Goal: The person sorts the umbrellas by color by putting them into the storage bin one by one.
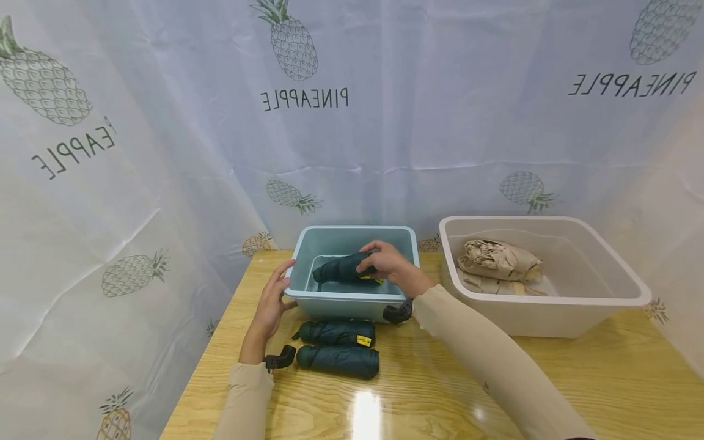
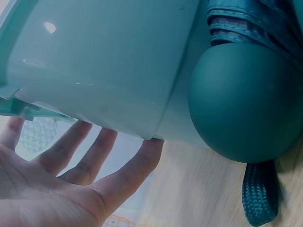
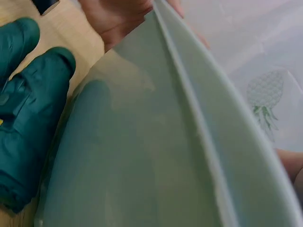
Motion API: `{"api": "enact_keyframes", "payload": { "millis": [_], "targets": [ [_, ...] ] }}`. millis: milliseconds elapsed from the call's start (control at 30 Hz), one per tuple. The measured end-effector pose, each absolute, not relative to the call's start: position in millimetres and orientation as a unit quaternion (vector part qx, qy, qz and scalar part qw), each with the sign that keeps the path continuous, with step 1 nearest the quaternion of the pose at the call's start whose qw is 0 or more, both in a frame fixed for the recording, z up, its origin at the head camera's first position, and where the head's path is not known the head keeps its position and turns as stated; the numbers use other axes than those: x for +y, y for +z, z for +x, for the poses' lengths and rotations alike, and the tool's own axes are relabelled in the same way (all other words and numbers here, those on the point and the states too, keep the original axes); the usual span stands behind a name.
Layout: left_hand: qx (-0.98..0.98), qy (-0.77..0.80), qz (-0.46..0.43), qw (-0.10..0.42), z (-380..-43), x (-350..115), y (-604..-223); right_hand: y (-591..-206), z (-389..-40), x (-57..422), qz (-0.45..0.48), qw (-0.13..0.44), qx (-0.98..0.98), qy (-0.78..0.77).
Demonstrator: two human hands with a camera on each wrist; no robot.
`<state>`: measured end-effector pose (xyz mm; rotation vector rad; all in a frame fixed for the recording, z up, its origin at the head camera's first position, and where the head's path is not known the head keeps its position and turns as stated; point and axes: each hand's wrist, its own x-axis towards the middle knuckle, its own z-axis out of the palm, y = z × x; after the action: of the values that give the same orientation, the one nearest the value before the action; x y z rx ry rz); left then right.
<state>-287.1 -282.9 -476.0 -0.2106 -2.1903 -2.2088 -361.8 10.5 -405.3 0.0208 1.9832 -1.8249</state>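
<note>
A blue-green plastic bin (image 1: 341, 307) stands near the back of the wooden table. Inside it lies a dark green folded umbrella (image 1: 342, 269), whose right end my right hand (image 1: 387, 263) grips from above. Fingers spread, my left hand (image 1: 268, 307) touches the bin's left side and rim; the left wrist view shows its fingertips against the wall. Two more folded umbrellas, one with a yellow tag (image 1: 330, 333) and one nearer me (image 1: 338, 360), lie side by side in front of the bin. The bin wall hides most of my right hand in the right wrist view.
To the right stands a larger off-white bin (image 1: 522, 318) holding a crumpled beige bundle (image 1: 497, 260) and more beige fabric. A pineapple-print curtain (image 1: 396, 134) hangs behind and at both sides. Each wrist wears a small black camera (image 1: 398, 311).
</note>
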Motion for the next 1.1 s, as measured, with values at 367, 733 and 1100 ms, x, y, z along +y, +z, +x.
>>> {"api": "enact_keyframes", "payload": {
  "millis": [367, 733, 1100],
  "targets": [
    [-0.703, -0.707, -0.067, 0.011, -288.5, -281.7, -477.3, -407.5, -364.4, 9.4, -0.016, 0.219, 0.759, -0.613],
    [-0.703, -0.709, -0.062, 0.012, -288.7, -283.2, -476.1, -409.9, -364.4, 4.7, -0.042, 0.222, 0.796, -0.561],
    [-0.702, -0.709, -0.063, 0.011, -288.5, -283.8, -476.3, -411.1, -363.6, 1.4, -0.057, 0.225, 0.836, -0.498]
  ]
}}
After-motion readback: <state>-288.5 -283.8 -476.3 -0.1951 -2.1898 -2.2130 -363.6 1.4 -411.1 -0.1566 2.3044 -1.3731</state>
